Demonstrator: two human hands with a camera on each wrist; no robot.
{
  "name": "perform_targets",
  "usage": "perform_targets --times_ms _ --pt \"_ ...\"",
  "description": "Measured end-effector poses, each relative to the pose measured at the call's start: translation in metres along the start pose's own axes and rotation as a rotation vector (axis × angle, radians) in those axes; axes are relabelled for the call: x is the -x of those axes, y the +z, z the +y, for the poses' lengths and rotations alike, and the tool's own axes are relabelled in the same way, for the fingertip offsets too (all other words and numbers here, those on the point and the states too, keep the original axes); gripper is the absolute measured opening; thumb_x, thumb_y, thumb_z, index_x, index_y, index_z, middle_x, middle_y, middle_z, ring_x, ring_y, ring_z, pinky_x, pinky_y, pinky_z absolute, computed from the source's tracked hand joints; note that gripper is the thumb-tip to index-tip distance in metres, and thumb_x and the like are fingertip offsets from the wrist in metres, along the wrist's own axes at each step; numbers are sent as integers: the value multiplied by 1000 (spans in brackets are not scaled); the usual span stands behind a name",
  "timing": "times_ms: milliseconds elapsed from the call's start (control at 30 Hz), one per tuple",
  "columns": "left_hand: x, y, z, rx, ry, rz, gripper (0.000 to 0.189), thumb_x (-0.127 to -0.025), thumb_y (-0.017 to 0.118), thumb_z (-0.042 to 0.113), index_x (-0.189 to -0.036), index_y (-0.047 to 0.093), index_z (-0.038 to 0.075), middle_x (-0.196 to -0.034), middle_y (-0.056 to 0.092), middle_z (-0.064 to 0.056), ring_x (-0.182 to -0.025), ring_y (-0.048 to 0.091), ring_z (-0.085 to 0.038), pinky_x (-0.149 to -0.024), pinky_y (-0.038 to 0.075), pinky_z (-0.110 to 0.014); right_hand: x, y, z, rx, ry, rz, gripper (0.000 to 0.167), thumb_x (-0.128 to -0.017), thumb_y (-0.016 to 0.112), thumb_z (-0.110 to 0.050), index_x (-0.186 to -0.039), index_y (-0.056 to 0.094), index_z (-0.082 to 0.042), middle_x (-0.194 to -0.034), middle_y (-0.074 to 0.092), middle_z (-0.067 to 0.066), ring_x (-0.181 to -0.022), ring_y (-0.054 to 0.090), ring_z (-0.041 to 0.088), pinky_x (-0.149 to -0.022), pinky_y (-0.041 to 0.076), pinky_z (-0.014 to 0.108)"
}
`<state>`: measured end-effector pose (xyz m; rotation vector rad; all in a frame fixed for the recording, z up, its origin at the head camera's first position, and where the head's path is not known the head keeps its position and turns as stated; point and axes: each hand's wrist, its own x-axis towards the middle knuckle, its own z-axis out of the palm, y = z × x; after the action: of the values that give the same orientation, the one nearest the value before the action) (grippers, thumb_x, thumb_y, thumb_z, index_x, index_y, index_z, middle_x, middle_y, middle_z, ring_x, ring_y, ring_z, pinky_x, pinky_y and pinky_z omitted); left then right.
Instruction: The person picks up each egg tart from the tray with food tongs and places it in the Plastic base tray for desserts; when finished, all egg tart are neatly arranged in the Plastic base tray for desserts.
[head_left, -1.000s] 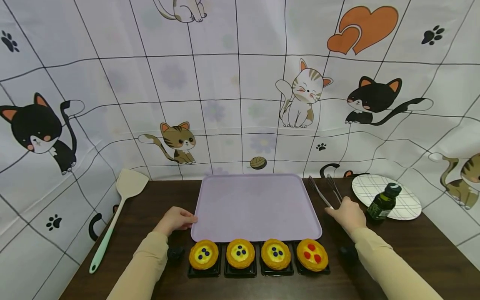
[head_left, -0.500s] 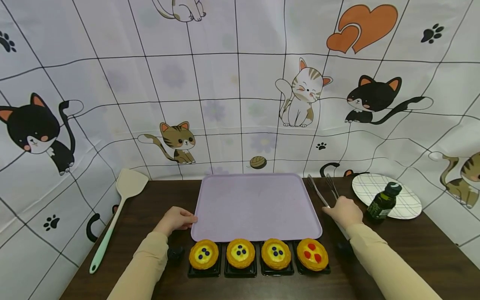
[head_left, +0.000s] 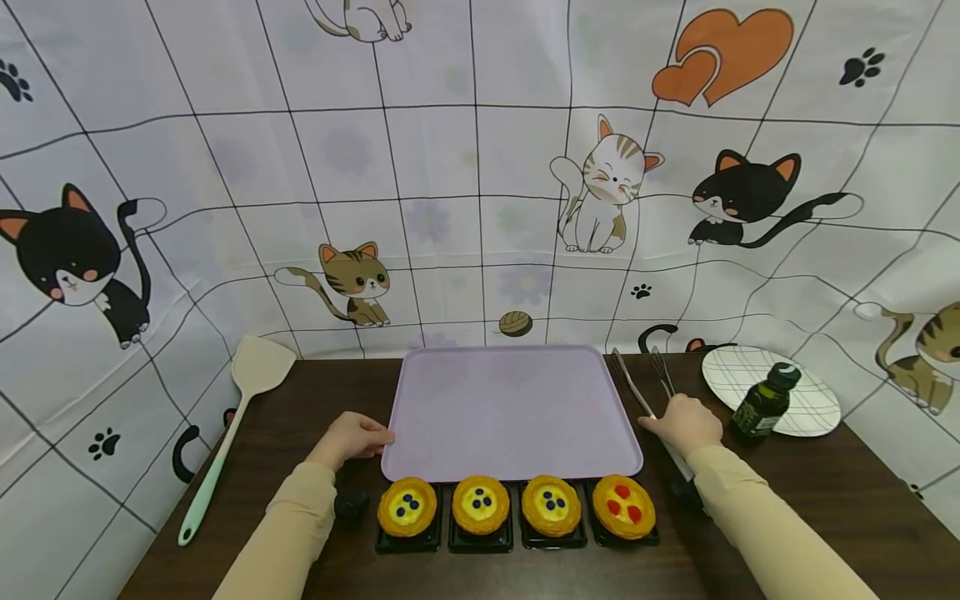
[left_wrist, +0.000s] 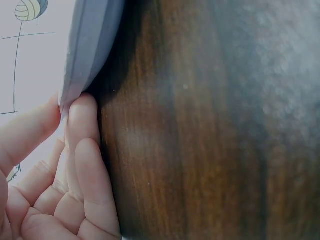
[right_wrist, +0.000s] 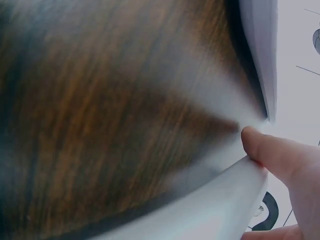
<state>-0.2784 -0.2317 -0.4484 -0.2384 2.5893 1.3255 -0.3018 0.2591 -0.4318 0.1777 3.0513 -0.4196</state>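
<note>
My left hand [head_left: 354,437] pinches the left rim of a lilac rectangular tray [head_left: 510,412] lying on the table. In the left wrist view the thumb and forefinger meet at the tray's edge, with the other fingers curled below. To the right of the tray, my right hand [head_left: 684,422] holds metal tongs [head_left: 633,385] from above. The tongs' arms spread apart at the far end. A thumb [right_wrist: 270,150] lies against a silvery arm of the tongs [right_wrist: 210,200] in the right wrist view; most other fingers are out of sight.
Egg tarts [head_left: 552,506] stand in a row on black holders in front of the tray; the rightmost has red spots, the others blue. A green bottle [head_left: 765,402] and checked plate [head_left: 817,408] are at the right. A cream spatula [head_left: 258,369] lies left on the dark table [head_left: 300,575].
My right hand has shifted slightly left towards the tray, and more of the tongs' near end shows beside the wrist. The left hand and tray look unmoved.
</note>
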Motion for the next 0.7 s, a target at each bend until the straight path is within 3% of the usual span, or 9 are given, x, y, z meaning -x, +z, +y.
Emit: perform_targets --times_ms 233,367,533,700 --pt "-5 4 -1 8 0 5 26 -87 68 14 -98 69 -9 -82 70 -9 -71 65 -15 -73 57 -34 1 -1 1 3 5 -11 62 -83 65 -47 -90 55 13 -68 58 16 -57 57 25 -51 51 41" --pt "-4 6 -1 9 8 5 26 -87 68 15 -98 69 -9 -83 69 -10 -72 65 -16 -73 57 -34 4 -1 0 18 -23 41 72 -84 63 -46 -106 49 21 -84 58 30 -66 59 36 -58 53 49" --pt "-2 6 -4 1 1 14 26 -87 68 16 -99 69 -8 -87 69 -12 -73 65 -17 -74 57 -34 8 0 -7 13 -138 178 70 -87 63 -36 -120 44 23 -108 50 42 -91 54 54 -76 50 60" --pt "-1 4 -7 -23 18 47 26 -88 67 12 -101 67 -9 -91 68 -15 -77 65 -20 -78 57 -37 14 1 -18 -90 -273 240 58 -88 62 -24 -124 46 20 -114 52 39 -102 52 53 -88 45 61"
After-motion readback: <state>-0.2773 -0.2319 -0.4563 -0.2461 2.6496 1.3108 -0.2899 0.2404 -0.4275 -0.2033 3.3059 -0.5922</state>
